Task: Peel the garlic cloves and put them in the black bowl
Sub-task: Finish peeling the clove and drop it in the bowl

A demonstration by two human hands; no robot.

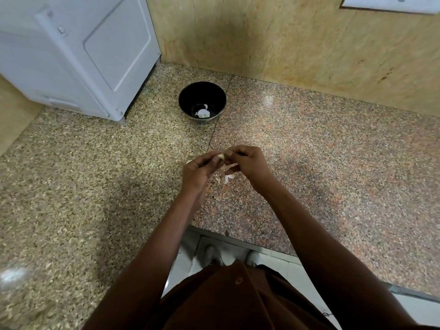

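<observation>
While the black bowl [202, 101] is waiting just beyond, your left hand [198, 171] and right hand [247, 163] are both pinching the small, slippery garlic clove [221, 156] by its ends

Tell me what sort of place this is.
Probably a home kitchen: a speckled granite countertop against a stone-clad wall, a white appliance on it, and a round black bowl holding peeled garlic.
</observation>
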